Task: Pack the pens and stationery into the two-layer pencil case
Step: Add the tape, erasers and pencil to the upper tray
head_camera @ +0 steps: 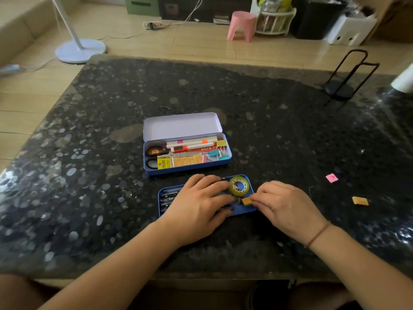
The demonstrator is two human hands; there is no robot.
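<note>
While left hand covers tray, right hand pinching eraser

Print on the yellow box and pens, all illegible

You are in a home living room: dark speckled table, wood-look floor, pink plastic stool, standing fan base, sofa edge.

Soft daylight is coming from the far side, glaring off the glossy bench; edges are bowing and blurring, and shadows are staying faint.
</note>
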